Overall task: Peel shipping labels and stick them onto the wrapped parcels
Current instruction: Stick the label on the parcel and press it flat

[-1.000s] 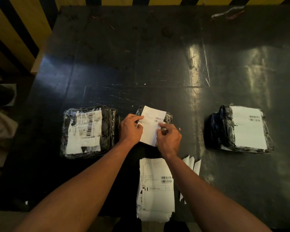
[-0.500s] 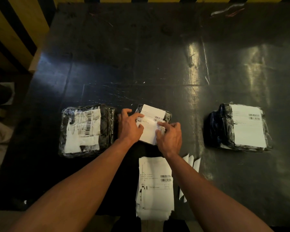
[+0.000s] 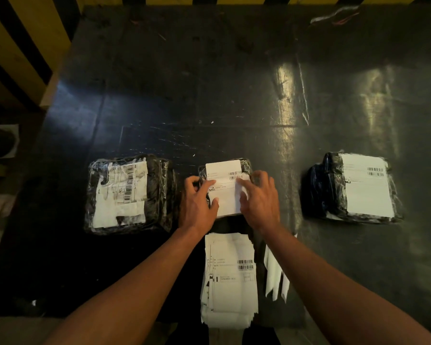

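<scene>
Left, at nine o'clock of the hands: a wrapped parcel (image 3: 130, 194) in black film, carrying torn, crumpled older labels, their barcodes running toward twelve o'clock. It lies well apart from the work, probably waiting or set aside.

Centre: the middle parcel (image 3: 245, 165), mostly hidden under the shipping label (image 3: 225, 188) now lying on its top face. The label's long axis runs six to twelve o'clock; its barcode sits at the far right corner, so the print reads upright to the person. The left hand (image 3: 198, 204) rests with relaxed fingers on the label's left edge, thumb on the paper, gripping nothing. The right hand (image 3: 259, 200) lies flat with fingers spread over the right edge, likewise holding nothing. Both appear to be pressing the label down, one per side, so that it bonds without creasing. The step in hand is judged to be smoothing, nearly complete.

At six o'clock, between the forearms: a stack of unpeeled labels (image 3: 230, 280), same orientation, kept within reach for the next parcel. Just beside it at three o'clock lie white backing strips (image 3: 274, 277), seemingly discarded.

Right, at three o'clock: a labelled parcel (image 3: 334, 190) with its label (image 3: 367, 186) flat, long axis again six to twelve. All rest on a dark glossy table (image 3: 209, 95).
</scene>
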{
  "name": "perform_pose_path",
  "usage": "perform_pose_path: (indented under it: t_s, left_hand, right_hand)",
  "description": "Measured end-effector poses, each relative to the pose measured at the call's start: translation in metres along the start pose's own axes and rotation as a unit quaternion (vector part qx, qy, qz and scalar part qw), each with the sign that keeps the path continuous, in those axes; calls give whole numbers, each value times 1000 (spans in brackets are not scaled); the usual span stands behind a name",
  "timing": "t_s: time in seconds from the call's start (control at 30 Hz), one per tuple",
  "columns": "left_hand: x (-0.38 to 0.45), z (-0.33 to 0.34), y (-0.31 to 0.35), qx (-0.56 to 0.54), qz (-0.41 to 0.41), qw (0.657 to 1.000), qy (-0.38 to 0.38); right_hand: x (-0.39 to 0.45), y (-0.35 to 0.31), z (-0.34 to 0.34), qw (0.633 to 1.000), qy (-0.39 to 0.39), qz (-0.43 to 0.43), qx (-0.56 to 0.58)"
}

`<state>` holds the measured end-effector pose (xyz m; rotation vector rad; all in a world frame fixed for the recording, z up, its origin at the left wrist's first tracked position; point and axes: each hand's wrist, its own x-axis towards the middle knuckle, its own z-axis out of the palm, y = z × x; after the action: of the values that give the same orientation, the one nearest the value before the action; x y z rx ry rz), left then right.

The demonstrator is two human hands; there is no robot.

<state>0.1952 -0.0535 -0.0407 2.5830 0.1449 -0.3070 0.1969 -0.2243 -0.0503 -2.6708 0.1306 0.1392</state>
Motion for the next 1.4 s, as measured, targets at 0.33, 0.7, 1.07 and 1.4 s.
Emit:
perform_pose_path:
  t_s: [0.33, 0.7, 1.07, 1.4]
  left_hand:
    - [2, 16, -9, 178, 135, 973, -64]
    - [-2, 15, -11, 82, 119, 988, -46]
    - [-3, 18, -15, 75, 122, 989, -35]
    - [-5, 22, -13, 58, 122, 991, -24]
  right_hand:
    - [32, 2, 6, 936, -195, -223, -191]
    - [55, 6, -9, 947, -213, -129, -205]
    - [16, 27, 1, 950, -138, -168, -222]
    - [-25, 17, 11, 948, -123, -239, -170]
